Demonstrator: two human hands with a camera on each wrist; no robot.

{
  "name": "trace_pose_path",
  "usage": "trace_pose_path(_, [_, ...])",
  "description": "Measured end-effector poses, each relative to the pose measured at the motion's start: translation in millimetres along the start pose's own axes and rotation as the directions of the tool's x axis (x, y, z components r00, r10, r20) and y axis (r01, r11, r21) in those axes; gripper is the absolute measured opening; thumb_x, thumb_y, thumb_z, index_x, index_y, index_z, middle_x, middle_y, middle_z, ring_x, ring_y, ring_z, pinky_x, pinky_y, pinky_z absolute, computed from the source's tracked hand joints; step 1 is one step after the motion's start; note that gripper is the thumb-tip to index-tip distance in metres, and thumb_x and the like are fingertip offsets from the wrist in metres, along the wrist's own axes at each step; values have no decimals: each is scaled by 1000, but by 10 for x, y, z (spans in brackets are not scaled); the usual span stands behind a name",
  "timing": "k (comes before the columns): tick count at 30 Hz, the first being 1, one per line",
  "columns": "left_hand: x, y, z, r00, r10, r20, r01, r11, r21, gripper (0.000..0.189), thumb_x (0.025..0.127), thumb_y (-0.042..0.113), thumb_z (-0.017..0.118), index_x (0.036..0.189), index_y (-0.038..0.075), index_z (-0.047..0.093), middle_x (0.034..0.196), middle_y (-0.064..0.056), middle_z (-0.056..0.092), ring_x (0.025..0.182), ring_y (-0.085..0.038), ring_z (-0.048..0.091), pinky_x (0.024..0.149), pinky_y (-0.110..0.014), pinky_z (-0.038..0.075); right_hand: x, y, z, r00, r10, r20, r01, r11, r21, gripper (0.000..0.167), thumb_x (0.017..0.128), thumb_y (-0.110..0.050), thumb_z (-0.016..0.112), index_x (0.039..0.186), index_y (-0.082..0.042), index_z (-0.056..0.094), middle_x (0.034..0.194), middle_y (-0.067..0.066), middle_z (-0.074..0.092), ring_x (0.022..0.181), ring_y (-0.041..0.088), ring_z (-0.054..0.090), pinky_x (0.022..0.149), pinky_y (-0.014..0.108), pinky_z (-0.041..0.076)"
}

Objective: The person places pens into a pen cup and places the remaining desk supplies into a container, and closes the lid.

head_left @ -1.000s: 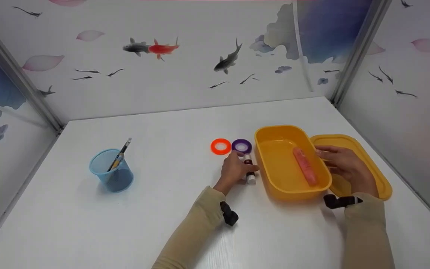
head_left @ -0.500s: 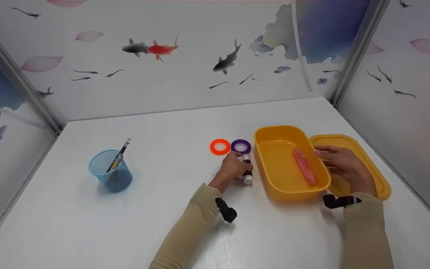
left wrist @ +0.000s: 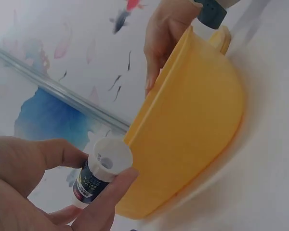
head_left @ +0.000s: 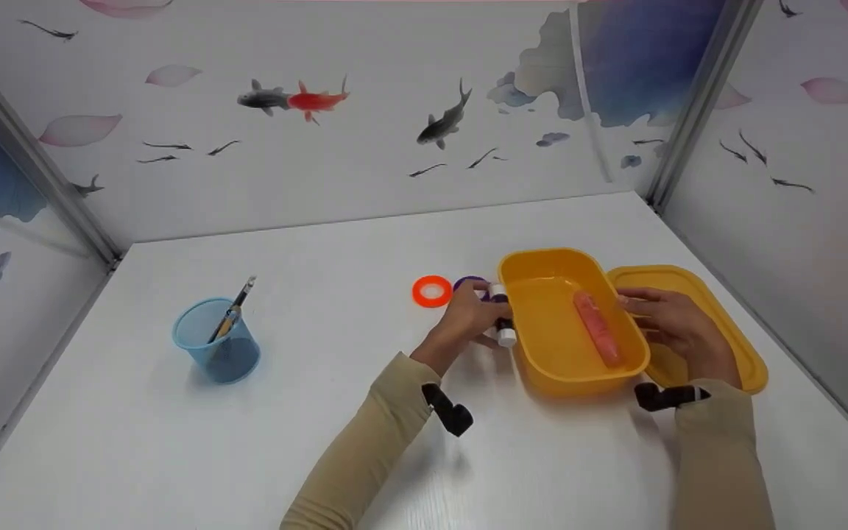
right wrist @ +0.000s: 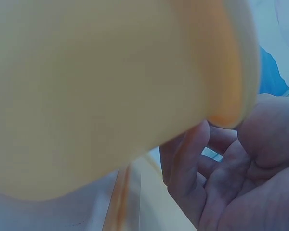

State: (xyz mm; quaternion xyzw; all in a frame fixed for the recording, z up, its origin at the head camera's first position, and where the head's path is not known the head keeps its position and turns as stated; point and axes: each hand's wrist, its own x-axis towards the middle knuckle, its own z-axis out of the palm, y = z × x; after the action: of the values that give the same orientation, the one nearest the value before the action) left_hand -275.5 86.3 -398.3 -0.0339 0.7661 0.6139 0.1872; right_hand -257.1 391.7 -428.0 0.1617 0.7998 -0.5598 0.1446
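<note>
My left hand (head_left: 470, 314) grips a glue stick (head_left: 503, 324) with a white cap and a dark label, held beside the left wall of a yellow plastic box (head_left: 549, 383). The left wrist view shows the glue stick (left wrist: 111, 159) between thumb and fingers, one white end facing the camera. At the box's right side, my right hand (head_left: 682, 331) rests its fingers against the outer wall under the rim; the right wrist view shows those fingers (right wrist: 190, 149) touching it. Inside the open box lies a pink cylindrical thing (head_left: 597, 329). Its kind is unclear.
A yellow lid (head_left: 748, 368) lies partly beneath my right hand. An orange ring (head_left: 431, 291) and a purple ring (head_left: 468, 283), partly covered by my left hand, lie behind it. A blue cup (head_left: 216, 346) with brush-like sticks stands at left on the white table (head_left: 306, 368).
My left hand has picked the glue stick up off the table and brought it right, to the box's left wall. My right hand stays at the box.
</note>
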Motion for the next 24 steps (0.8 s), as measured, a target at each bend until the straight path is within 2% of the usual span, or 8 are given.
trace_pose_path(8, [-40,191,129,1000,-3,27,4,999,-32,59,88,8,75,139,11,44,115,-18,62,93,-29,73,66,-41,64,7,-3,-18,1000,6,8,-6,1000,-1,89,88,-57,68,158,-15,31,164,13,31,142,35,41,120,44,38])
trace_pose_path(16, [-14,357,291,997,-49,56,52,997,-58,56,88,7,75,135,12,45,106,-15,63,93,-28,72,74,-41,64,12,2,-12,1000,11,5,-11,1000,12,88,88,-57,67,157,-16,32,164,12,32,141,35,41,120,44,38])
trace_pose_path(24, [65,423,459,994,-14,107,31,987,-160,52,87,3,74,132,7,47,106,-17,65,92,-29,72,74,-47,64,13,-5,5,1000,11,0,-10,1000,21,89,87,-58,68,157,-16,33,163,12,33,141,34,42,120,44,38])
